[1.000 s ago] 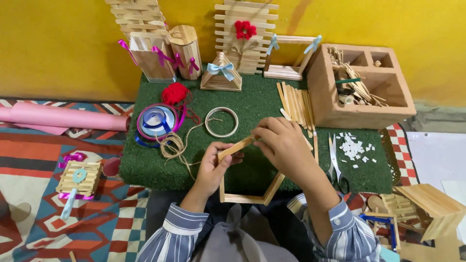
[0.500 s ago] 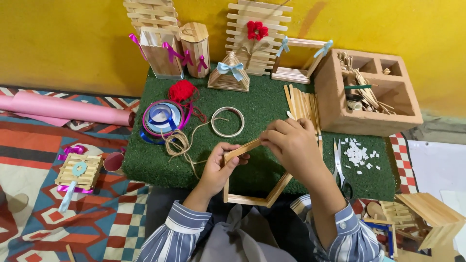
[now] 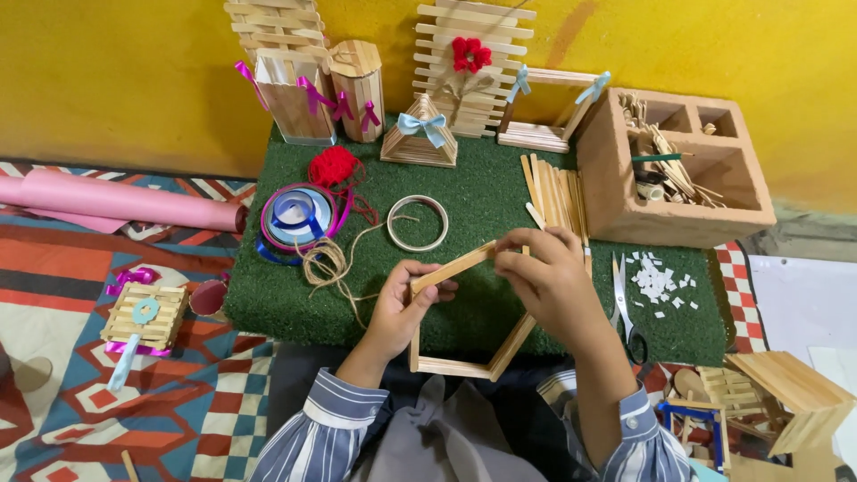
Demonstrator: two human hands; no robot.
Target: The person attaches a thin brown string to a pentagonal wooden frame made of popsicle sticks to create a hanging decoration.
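A five-sided frame of flat wooden sticks [image 3: 464, 366] lies on the front of the green turf mat [image 3: 295, 295]. My left hand [image 3: 402, 308] grips its upper left corner. My right hand [image 3: 549, 281] pinches the top stick near the upper right corner. Both hands hold the frame's upper edge slightly above the mat. Jute twine [image 3: 326, 263] lies coiled just left of my left hand, and a pile of loose sticks [image 3: 553, 187] lies beyond my right hand.
Ribbon rolls [image 3: 299, 219], red yarn [image 3: 332, 165] and a thin ring [image 3: 417, 223] sit on the mat. Scissors [image 3: 625, 303] and white paper bits [image 3: 656, 281] lie right. A compartmented box [image 3: 678, 165], stick crafts along the yellow wall, a pink roll [image 3: 116, 201].
The view has drifted slightly, so everything sits a little lower and further right. My hands keep hold of the frame's top stick, with my right fingers shifted along it.
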